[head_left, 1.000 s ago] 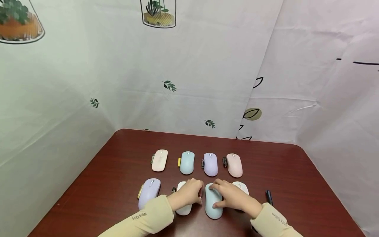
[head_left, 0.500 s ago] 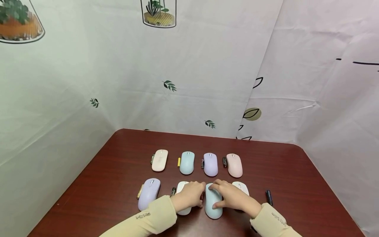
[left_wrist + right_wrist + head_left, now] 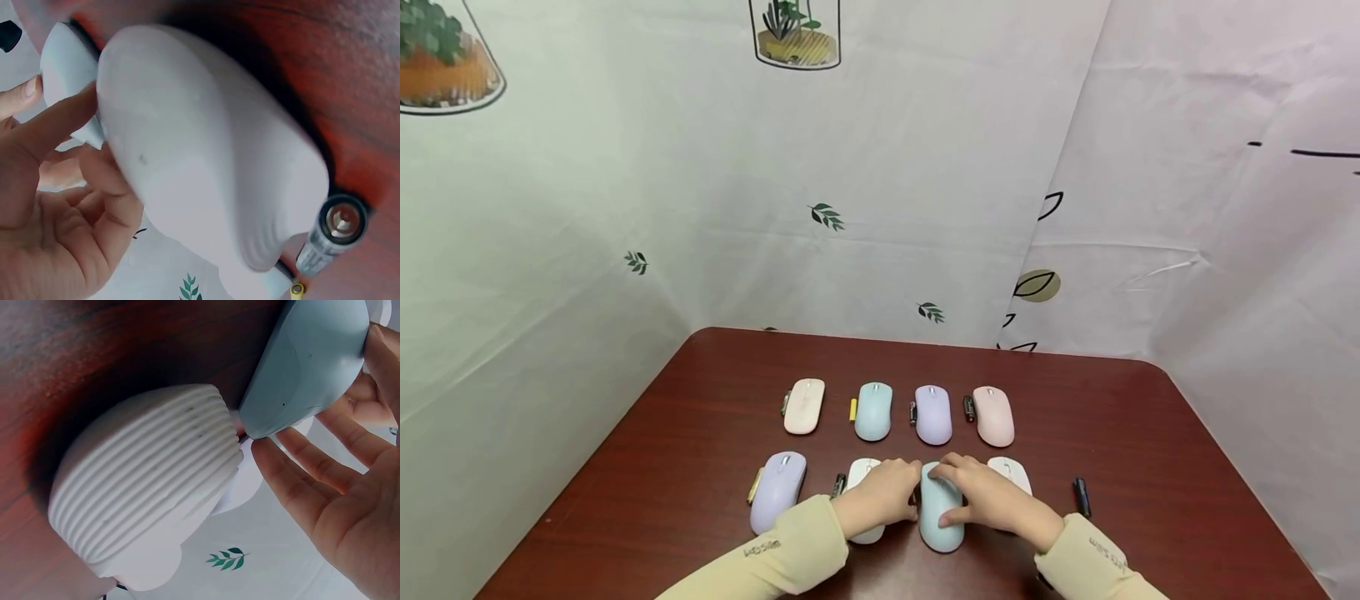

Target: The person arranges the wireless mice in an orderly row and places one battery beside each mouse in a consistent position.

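My right hand [image 3: 988,498] grips a light blue mouse [image 3: 942,532] in the front row, thumb and fingers on its sides. In the right wrist view that blue mouse [image 3: 306,359] sits between the fingertips. My left hand [image 3: 883,496] reaches over a white mouse [image 3: 867,535] and its curled fingers pinch a small dark battery [image 3: 915,496] beside the blue mouse's left side. The battery is mostly hidden by the fingers. In the left wrist view the white mouse [image 3: 175,125] covers the fingertips. Another white mouse [image 3: 1011,472] lies partly under my right hand.
Behind stands a row of mice: cream [image 3: 805,407], blue [image 3: 873,412], lilac [image 3: 933,415] and pink [image 3: 995,417], each with a battery at its left. A lilac mouse [image 3: 778,492] lies front left. A dark cylindrical object [image 3: 1082,497] lies at the right.
My left hand has shifted slightly right, bringing the small dark battery closer to the blue mouse. My right hand stays on that mouse. The head view has tilted a little.
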`<state>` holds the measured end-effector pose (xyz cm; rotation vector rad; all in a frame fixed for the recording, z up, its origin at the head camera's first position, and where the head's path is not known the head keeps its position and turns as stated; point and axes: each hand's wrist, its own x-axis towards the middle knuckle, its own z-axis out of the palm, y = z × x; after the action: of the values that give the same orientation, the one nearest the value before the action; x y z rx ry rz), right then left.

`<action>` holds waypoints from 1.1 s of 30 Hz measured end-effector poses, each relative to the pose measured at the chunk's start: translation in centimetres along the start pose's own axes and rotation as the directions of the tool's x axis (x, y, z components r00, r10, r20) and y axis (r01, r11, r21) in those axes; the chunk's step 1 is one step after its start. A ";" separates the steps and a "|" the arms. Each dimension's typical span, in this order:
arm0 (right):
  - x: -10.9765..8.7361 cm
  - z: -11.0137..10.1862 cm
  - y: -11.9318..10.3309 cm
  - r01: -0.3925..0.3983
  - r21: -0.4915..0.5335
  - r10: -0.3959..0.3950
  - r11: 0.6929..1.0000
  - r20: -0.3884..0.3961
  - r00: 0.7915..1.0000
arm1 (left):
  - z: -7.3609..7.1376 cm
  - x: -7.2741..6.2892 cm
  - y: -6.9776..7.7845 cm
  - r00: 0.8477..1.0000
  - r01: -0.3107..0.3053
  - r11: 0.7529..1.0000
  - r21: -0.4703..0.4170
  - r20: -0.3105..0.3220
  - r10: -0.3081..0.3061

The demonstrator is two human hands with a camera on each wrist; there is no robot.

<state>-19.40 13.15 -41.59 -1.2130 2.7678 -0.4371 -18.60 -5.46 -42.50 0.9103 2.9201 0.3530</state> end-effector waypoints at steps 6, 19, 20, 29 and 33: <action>0.0 0.0 -0.1 -0.002 -0.008 0.002 1.000 0.003 1.000 | -0.3 0.1 -0.2 0.999 -0.004 0.999 0.041 -0.053 0.006; -0.1 -0.2 -0.3 0.017 -0.011 -0.017 1.000 -0.001 1.000 | 0.5 0.1 0.2 0.999 0.050 0.986 0.158 -0.024 -0.047; -0.1 -0.2 -0.3 0.016 -0.009 -0.016 1.000 0.000 1.000 | 0.5 0.1 0.2 0.999 0.050 0.987 0.151 -0.026 -0.047; 0.0 -0.3 -0.4 -0.001 -0.006 0.002 1.000 0.019 1.000 | 0.3 0.0 0.3 0.997 0.067 0.994 0.086 -0.050 -0.063; 0.1 -0.3 -0.5 -0.016 0.008 0.015 1.000 0.031 0.999 | 0.3 -0.1 0.2 0.997 0.075 0.994 0.083 -0.040 -0.072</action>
<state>-19.17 12.82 -41.15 -1.1853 2.7447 -0.4237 -18.38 -5.30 -42.78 0.8122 3.0136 0.2462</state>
